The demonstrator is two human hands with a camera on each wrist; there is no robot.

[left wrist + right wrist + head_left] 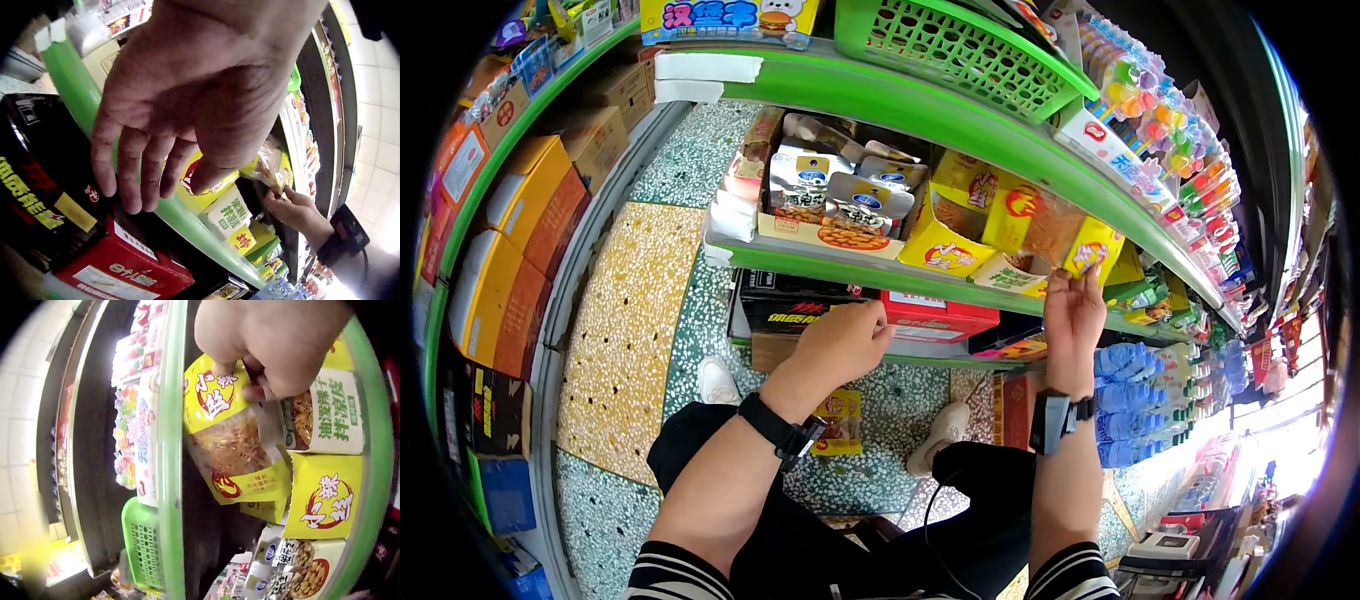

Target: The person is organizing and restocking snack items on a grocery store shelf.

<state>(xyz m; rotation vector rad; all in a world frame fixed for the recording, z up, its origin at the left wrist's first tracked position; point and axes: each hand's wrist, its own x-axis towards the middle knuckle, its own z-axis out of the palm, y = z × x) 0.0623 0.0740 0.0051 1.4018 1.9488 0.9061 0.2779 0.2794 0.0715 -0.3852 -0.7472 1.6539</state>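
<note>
My right hand [1072,325] pinches one end of a yellow snack bag [1050,225] with a clear window showing brown shredded food. In the right wrist view the snack bag [231,450] hangs tilted beside an open yellow display box [325,497], where another yellow bag shows. Thumb and fingers of the right hand [269,344] grip its printed top end. My left hand [837,350] is in front of the lower shelf edge, holding nothing. Its fingers hang loose in the left wrist view, above a red carton [125,256] and a black carton [44,181].
A box of silver nut packets [840,190] stands left of the yellow box, a white-green box [331,415] on its other side. The green upper shelf edge [880,95] overhangs them. Another yellow bag [840,420] lies on the floor between the shoes. Bottled water [1125,400] stands at right.
</note>
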